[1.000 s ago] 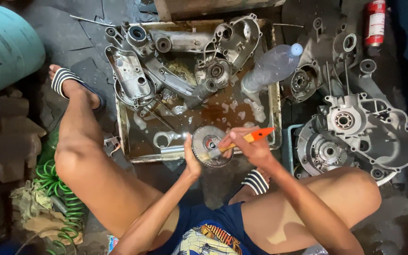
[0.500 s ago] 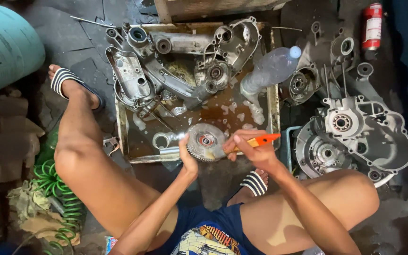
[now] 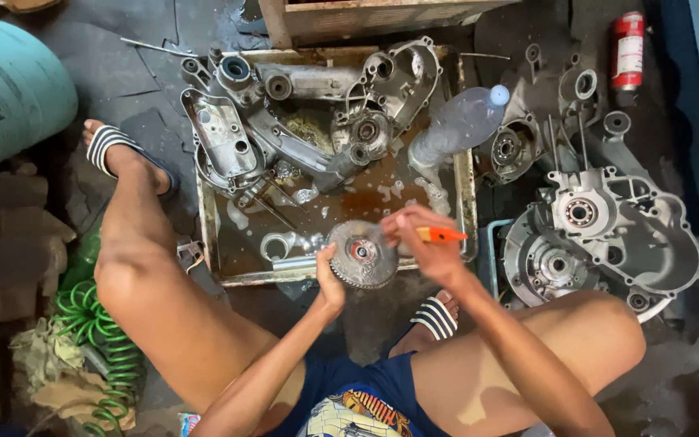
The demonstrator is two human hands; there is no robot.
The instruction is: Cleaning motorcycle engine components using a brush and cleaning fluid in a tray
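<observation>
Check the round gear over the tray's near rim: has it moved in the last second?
No. The round toothed gear sits over the near rim of the metal tray as before, held by the left hand; the right hand holds the orange-handled tool.

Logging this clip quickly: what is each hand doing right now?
Left hand: closed on the rim of the round toothed gear, over the metal tray.
Right hand: closed on an orange-handled tool, at the gear.
</observation>
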